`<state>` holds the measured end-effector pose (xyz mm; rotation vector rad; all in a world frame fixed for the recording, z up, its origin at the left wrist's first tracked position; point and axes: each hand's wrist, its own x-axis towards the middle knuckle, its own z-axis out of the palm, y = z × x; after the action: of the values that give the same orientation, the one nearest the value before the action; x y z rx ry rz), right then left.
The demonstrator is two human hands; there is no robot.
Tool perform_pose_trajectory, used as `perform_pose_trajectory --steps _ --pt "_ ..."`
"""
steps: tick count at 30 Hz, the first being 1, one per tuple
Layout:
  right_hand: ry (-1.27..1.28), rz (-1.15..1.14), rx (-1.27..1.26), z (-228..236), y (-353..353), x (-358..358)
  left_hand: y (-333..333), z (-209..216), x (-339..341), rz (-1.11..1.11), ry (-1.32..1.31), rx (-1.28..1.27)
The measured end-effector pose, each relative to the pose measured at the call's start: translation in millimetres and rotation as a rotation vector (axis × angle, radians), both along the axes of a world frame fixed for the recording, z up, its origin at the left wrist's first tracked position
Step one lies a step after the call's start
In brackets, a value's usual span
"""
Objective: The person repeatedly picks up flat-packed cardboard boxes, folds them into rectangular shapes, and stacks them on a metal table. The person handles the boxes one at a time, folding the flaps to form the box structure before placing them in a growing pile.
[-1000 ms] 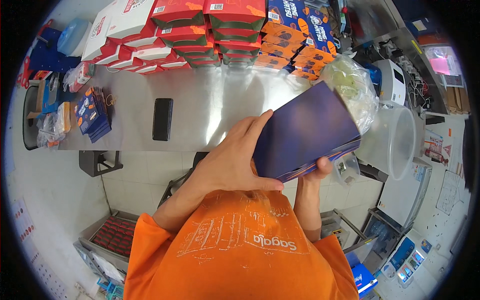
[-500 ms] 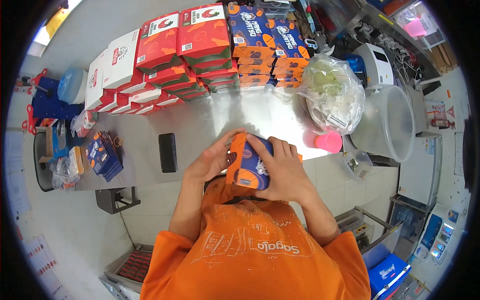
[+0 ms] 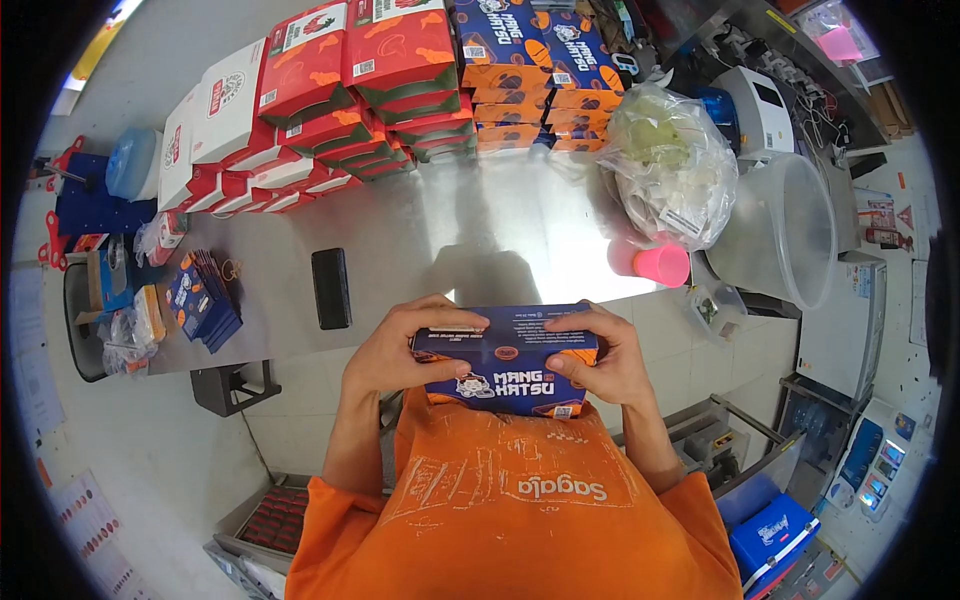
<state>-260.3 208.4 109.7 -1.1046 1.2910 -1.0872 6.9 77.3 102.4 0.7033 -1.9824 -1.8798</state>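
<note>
Held close to my chest, just off the near edge of the metal table, is a blue and orange cardboard food box (image 3: 508, 372). My left hand (image 3: 395, 345) grips its left end, thumb on the front face and fingers over the top. At the other end my right hand (image 3: 610, 355) clasps it the same way. The box's closed top and printed front face show; its underside is hidden. Beyond it on the table stand stacks of matching blue and orange boxes (image 3: 500, 40). Left of those rise stacks of red and white boxes (image 3: 400, 60).
A black phone (image 3: 331, 289) lies on the metal table (image 3: 400, 230). Folded blue cartons (image 3: 203, 303) are fanned out at the left. On the right sit a pink cup (image 3: 662, 265), a filled clear plastic bag (image 3: 665, 165) and a large clear tub (image 3: 775, 235).
The box has turned from end-on to lengthwise and come nearer my chest. My left hand has taken hold of its left end; my right hand has shifted to the right end.
</note>
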Motion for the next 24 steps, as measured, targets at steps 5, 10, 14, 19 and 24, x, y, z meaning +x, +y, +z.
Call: perform_pose_trajectory --steps 5,10,14,19,24 --pt "-0.069 0.034 -0.017 -24.9 3.8 -5.9 4.2 7.2 -0.9 0.073 -0.122 0.146" --pt "-0.274 -0.086 0.027 -20.9 0.6 2.1 2.7 4.7 -4.4 0.109 -0.054 0.098" --pt "-0.300 -0.106 0.051 -5.5 -9.5 5.7 -7.8 -8.7 -8.6 0.139 0.029 0.048" --pt "-0.126 -0.389 -0.004 -16.6 -65.7 -39.0 -48.8 -11.0 -39.7 0.526 0.180 0.058" --pt "-0.610 -0.992 -0.406 -25.0 -206.2 -149.2 -85.6 24.9 -18.4 0.862 0.305 0.041"
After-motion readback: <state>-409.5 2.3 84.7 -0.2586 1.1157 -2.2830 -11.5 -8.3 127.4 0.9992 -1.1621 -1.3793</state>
